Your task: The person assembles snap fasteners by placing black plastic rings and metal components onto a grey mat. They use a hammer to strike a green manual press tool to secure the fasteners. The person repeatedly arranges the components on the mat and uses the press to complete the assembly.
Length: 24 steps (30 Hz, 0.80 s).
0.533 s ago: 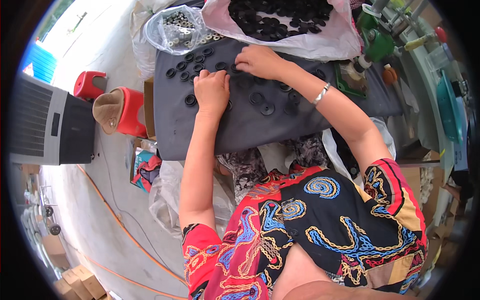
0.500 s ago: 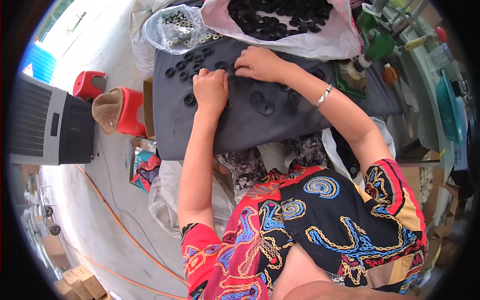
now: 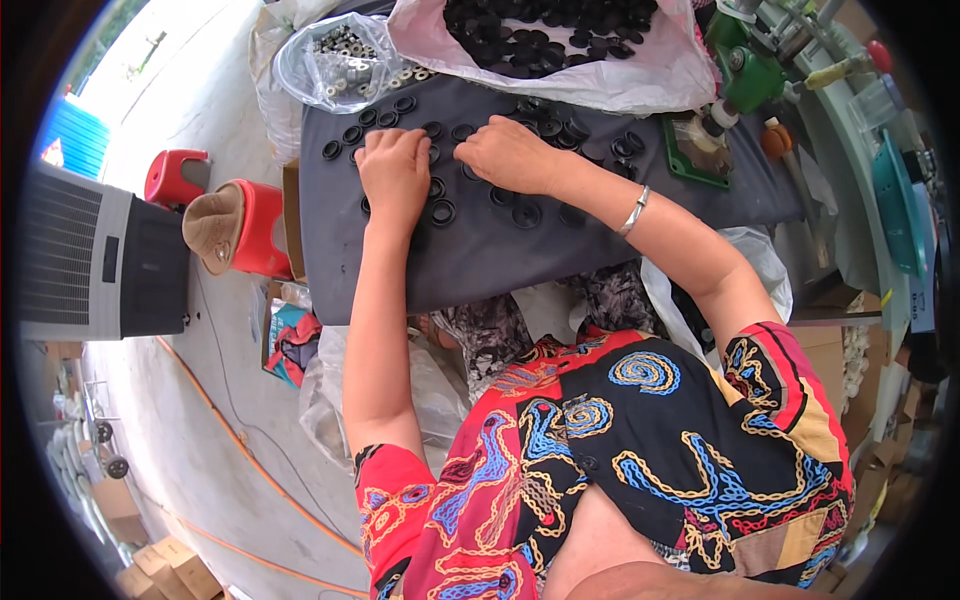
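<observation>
Both my hands work low over a table point(image 3: 340, 260) covered in dark grey cloth, among scattered black rings point(image 3: 443, 212). My left hand point(image 3: 393, 178) is over the left group of rings, its fingers curled downward and their tips hidden. To its right, my right hand point(image 3: 512, 155) has its fingers drawn together beside a black ring point(image 3: 462, 132); whatever is in them is out of sight. Flat black discs point(image 3: 527, 214) lie below the right hand. More black pieces point(image 3: 550, 127) gather behind and right of it.
At the table's back lie a white sack point(image 3: 650, 95) of black pieces and a plastic-lined bowl point(image 3: 292, 75) of small metal parts. A green machine point(image 3: 757, 80) stands at right. Red stools point(image 3: 262, 235), one with a hat point(image 3: 212, 225), and an air cooler point(image 3: 75, 250) are at left.
My left hand has shifted left, uncovering rings to its right. My right hand has come slightly nearer to me and left. The whole view has shifted a little.
</observation>
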Each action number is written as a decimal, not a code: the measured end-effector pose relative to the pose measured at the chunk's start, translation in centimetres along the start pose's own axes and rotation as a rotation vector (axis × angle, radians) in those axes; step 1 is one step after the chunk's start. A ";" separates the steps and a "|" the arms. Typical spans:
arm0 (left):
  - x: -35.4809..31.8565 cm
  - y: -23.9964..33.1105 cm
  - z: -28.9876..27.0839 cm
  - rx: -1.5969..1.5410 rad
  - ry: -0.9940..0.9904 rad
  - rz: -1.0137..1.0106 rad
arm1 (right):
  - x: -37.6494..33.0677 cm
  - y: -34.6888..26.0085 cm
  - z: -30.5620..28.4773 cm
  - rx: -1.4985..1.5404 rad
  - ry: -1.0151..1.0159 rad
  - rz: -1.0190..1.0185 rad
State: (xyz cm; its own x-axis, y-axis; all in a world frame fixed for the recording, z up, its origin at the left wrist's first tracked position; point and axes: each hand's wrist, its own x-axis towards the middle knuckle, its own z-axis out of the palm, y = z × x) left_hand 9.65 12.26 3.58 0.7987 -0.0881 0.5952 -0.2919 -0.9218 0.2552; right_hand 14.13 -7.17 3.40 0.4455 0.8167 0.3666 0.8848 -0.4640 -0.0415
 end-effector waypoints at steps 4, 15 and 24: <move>-3.4 3.0 -1.0 0.152 -0.232 0.078 | 0.7 -0.2 -0.1 0.204 -0.024 0.154; -6.2 3.4 -3.3 0.281 -0.335 0.073 | -0.2 0.0 -1.7 0.244 0.058 0.183; -6.9 9.2 -1.5 0.074 -0.412 0.242 | -4.7 1.4 -3.7 -0.173 -0.059 0.323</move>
State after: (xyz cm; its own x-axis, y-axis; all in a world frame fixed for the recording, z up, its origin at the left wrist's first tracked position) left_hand 0.65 4.96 2.96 0.8589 -0.4315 0.2760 -0.4684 -0.8796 0.0824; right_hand 12.79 -12.96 5.08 0.7095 0.6348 0.3061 0.6636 -0.7479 0.0130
